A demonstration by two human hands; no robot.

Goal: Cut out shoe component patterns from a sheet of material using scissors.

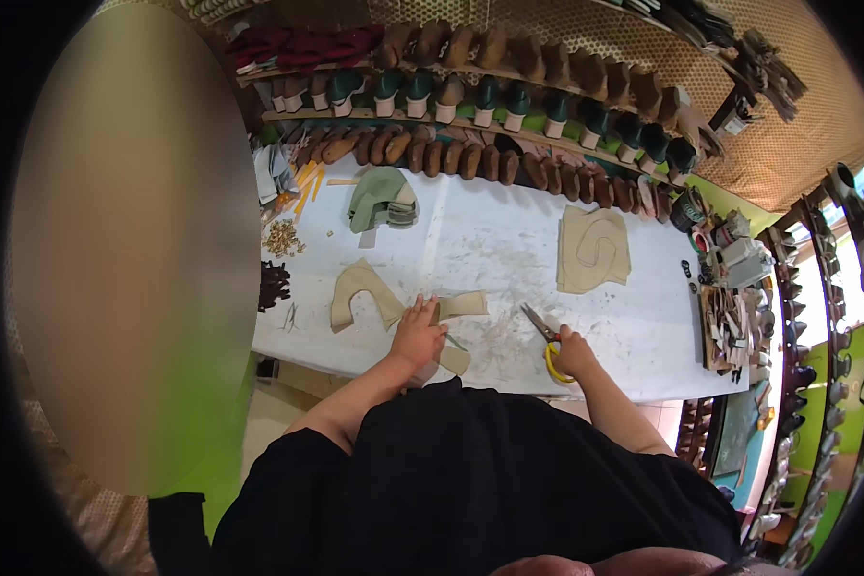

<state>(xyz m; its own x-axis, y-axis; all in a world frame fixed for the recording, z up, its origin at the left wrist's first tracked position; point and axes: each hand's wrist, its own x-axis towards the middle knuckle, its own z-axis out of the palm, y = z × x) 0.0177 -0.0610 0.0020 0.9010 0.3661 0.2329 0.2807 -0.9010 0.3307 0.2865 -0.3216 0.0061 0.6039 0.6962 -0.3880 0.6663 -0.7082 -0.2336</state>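
My left hand (419,336) lies with its fingers stretched out on the table, over a cut beige piece (466,304) that pokes out to its right. A curved beige piece (357,288), shaped like an arch, lies just left of the fingers. Close to the table's near edge, a small beige scrap (455,361) sits beside the wrist. My right hand (574,352) is closed round scissors (540,324) with a yellow handle. Their blades point away and to the left, slightly parted, apart from any piece. What lies under my left palm is hidden.
Beige sheets with a curved outline (595,252) lie at the far right of the white table (509,259). Green cut pieces (379,199) are stacked at the back left, near small brass-coloured parts (283,237). Shelves of shoe lasts (470,161) and heeled shoes (518,103) line the back.
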